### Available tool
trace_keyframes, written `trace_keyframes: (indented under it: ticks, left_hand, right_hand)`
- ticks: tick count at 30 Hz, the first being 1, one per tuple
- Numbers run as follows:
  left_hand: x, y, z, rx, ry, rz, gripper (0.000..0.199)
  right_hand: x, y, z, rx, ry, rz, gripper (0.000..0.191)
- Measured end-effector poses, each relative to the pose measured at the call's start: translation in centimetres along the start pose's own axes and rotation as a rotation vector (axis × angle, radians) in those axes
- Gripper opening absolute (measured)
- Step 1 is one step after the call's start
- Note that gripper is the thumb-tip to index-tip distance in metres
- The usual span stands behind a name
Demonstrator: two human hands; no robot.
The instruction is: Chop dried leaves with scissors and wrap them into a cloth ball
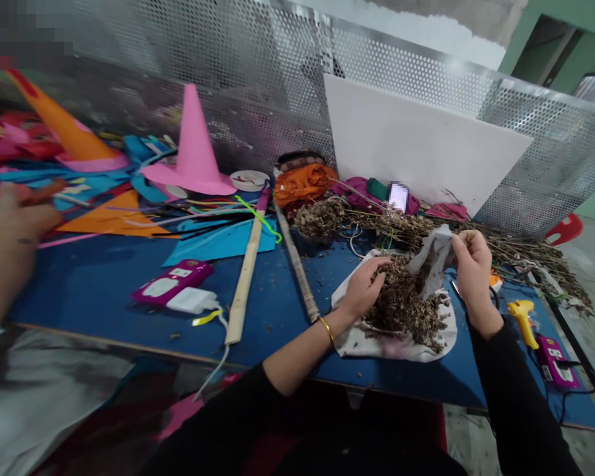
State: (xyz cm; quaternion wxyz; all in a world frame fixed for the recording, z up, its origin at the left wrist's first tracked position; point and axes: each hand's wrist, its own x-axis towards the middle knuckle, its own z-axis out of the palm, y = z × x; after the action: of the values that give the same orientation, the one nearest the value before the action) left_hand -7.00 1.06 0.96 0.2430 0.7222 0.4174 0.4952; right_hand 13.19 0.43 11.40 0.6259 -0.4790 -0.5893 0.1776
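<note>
A heap of dried brown plant bits [401, 297] lies on a white cloth [350, 340] on the blue table. Resting against the left side of the heap is my left hand [363, 288], its fingers stretched out and the thumb apart. A gold bangle [327, 330] circles that wrist. My right hand [472, 268] pinches the upper end of a greyish-white piece of fabric [434, 258], raised above the heap. The fabric's lower end hangs down onto the dried bits. Whether this piece joins the white cloth beneath, I cannot tell.
Dried stalks [515, 251] lie behind the cloth. A yellow glue gun [523, 320] and purple power strip [558, 363] sit at the right. To the left are a wooden stick [245, 284], another power strip [171, 281], a pink cone hat [194, 145] and another person's hand [14, 231].
</note>
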Motion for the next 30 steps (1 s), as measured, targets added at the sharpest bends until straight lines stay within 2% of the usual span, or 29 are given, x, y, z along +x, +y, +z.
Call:
trace_keyframes:
  ticks: [4,9,13,19,22,24,25,26,28,30]
  left_hand:
    - [0.0,0.4,0.1,0.077,0.037,0.044,0.03]
    - [-0.8,-0.2,0.9,0.179,-0.017,0.013,0.034]
    - [-1.1,-0.8,1.1,0.201,-0.103,-0.025,0.03]
    - [-0.2,1.1,0.8,0.176,0.019,0.077,0.033]
    - [1.0,2.2,1.1,0.122,0.034,0.099,0.046]
    - [2.2,2.3,1.6,0.037,0.013,0.066,0.064]
    - [2.8,2.2,1.9,-0.028,-0.014,0.037,0.067]
    - [3.4,2.0,2.2,-0.102,-0.045,-0.005,0.063]
    - [4.4,1.4,2.8,-0.248,-0.11,-0.101,0.038]
    - [5.2,1.0,3.0,-0.326,-0.093,-0.179,0.021]
  right_hand:
    - [0.3,-0.3,0.4,-0.076,-0.029,-0.062,0.016]
    - [0.7,-0.3,0.5,-0.053,0.077,-0.084,0.015]
    - [0.7,-0.1,0.4,-0.051,0.039,-0.075,0.015]
    - [0.9,0.0,0.4,0.072,-0.009,-0.03,0.016]
    - [0.9,-0.8,0.6,0.131,-0.051,-0.015,0.017]
    - [1.0,-1.3,0.7,0.151,-0.082,-0.012,0.017]
    - [1.0,-1.4,0.7,0.159,-0.097,-0.009,0.017]
    - [1.1,-1.4,0.7,0.166,-0.11,-0.004,0.018]
    - [1.2,-1.1,0.3,0.178,-0.117,0.018,0.018]
    - [1.2,-0.5,-0.4,0.187,-0.077,0.039,0.018]
